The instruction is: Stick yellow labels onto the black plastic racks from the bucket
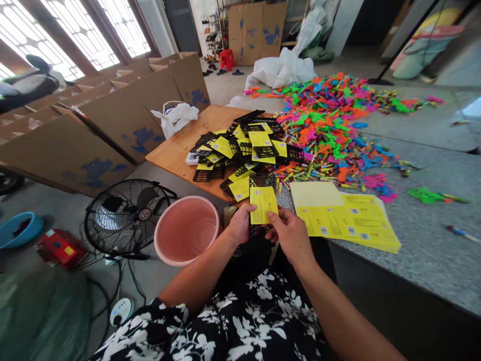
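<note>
In front of my lap a black plastic grid rack (263,178) carries a yellow printed label (263,205). My left hand (240,223) grips its left edge, thumb over the label. From the right, my right hand (291,233) pinches the label's lower right corner, its thumb on the face and the other fingers curled underneath. The rack's lower part is mostly hidden by the label and hands. Just beyond lies a heap of similar black racks (246,145), many with yellow labels. Sheets of yellow labels (349,220) are stacked at my right, with a pale backing piece (315,194) on top.
A big pile of colourful plastic toy pieces (334,120) spreads over the grey stone surface (424,240). A pink bucket (187,230) and a black fan (126,218) stand on my left. Cardboard boxes (128,118) line the far left, near a white plastic bag (176,118).
</note>
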Available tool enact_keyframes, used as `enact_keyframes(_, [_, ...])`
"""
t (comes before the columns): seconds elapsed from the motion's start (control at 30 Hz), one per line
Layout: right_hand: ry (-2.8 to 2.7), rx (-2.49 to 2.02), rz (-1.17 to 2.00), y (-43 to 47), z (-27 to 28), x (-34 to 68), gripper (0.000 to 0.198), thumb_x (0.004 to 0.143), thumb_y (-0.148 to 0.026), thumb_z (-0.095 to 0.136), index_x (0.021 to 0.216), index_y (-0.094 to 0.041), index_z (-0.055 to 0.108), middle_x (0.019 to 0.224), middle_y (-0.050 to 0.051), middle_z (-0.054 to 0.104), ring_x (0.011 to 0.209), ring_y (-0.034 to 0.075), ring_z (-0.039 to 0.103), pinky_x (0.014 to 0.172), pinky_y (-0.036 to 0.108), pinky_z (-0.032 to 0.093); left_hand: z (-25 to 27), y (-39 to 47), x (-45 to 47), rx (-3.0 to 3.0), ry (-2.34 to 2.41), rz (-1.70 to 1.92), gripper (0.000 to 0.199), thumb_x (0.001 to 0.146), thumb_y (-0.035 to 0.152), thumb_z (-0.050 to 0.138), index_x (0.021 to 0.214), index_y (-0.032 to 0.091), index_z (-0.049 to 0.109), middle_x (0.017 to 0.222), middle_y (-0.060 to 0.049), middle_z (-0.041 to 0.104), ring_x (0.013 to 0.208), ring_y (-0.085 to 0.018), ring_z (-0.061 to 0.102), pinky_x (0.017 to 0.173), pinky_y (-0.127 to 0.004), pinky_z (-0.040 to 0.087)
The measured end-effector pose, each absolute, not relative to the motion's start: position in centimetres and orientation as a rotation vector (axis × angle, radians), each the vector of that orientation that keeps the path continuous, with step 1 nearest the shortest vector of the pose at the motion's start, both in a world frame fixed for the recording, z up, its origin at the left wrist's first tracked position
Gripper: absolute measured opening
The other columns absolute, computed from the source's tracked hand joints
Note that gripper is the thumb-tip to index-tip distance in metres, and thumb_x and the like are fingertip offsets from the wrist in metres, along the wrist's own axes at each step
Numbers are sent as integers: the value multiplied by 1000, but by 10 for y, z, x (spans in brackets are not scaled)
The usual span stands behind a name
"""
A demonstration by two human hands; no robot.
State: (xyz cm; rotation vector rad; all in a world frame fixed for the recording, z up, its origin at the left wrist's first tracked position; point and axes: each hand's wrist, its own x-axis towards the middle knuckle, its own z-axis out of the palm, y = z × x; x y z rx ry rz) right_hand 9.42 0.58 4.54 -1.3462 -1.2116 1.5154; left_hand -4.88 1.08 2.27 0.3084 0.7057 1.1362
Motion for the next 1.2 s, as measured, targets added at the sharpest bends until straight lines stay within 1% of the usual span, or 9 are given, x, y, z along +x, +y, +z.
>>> enact_keyframes(0.1, [-1398,-1410,1469,8,48,102,44,87,-66,64,88,-21,63,71,2,72,43,15,58,43,27,45,24,10,-51,298,733,1158,65,74,37,56,131,7,66,105,-17,78,86,-31,74,69,-36,57])
enact_keyframes(0.2, [-1580,-1543,1131,14,50,112,48,86,-70,64,78,-23,59,64,2,67,54,19,61,54,30,46,27,10,-54,275,715,1164,66,73,32,55,134,8,64,110,-15,78,95,-33,75,80,-39,58])
enact_keyframes(0.3, [-1563,-1572,910,22,51,117,53,77,-69,74,100,-23,63,83,5,71,71,22,66,66,33,50,28,10,-55,270,709,1114,66,72,25,55,134,7,65,109,-14,79,98,-33,75,86,-39,58])
enact_keyframes(0.43, [-1478,-1388,1173,33,48,117,65,70,-61,84,119,-23,62,107,7,73,78,20,68,68,32,55,26,7,-54,327,767,1035,62,72,22,57,131,6,66,104,-14,80,96,-32,76,79,-35,58])
enact_keyframes(0.63, [-1107,-1113,1706,47,46,125,47,80,-66,74,90,-21,65,74,-1,70,48,11,53,46,24,44,26,3,-58,365,790,956,65,72,24,59,134,6,65,107,-17,79,94,-35,77,68,-34,58])
enact_keyframes(0.77, [-1005,-1018,1804,47,46,129,49,77,-67,76,87,-21,64,73,-1,70,46,10,50,42,23,41,24,4,-61,360,853,969,65,75,26,58,136,8,65,107,-17,79,94,-35,77,66,-34,58])
enact_keyframes(0.97, [-1218,-1032,1851,35,45,136,47,67,-51,87,100,-21,71,92,1,75,76,16,68,61,25,55,32,9,-57,329,795,1040,67,77,26,54,142,9,60,115,-15,78,100,-35,76,77,-38,61])
enact_keyframes(1.1, [-1448,-896,1958,28,41,147,47,71,-38,86,113,-22,71,108,2,75,96,20,70,78,29,58,41,13,-52,312,787,1069,65,80,26,54,142,8,59,118,-16,77,107,-35,74,89,-42,61])
enact_keyframes(1.2, [-1538,-883,1995,26,36,154,42,78,-41,80,115,-23,71,110,2,75,97,20,70,73,29,58,40,15,-47,323,837,1084,61,81,25,55,139,9,62,116,-15,77,108,-34,74,92,-43,60])
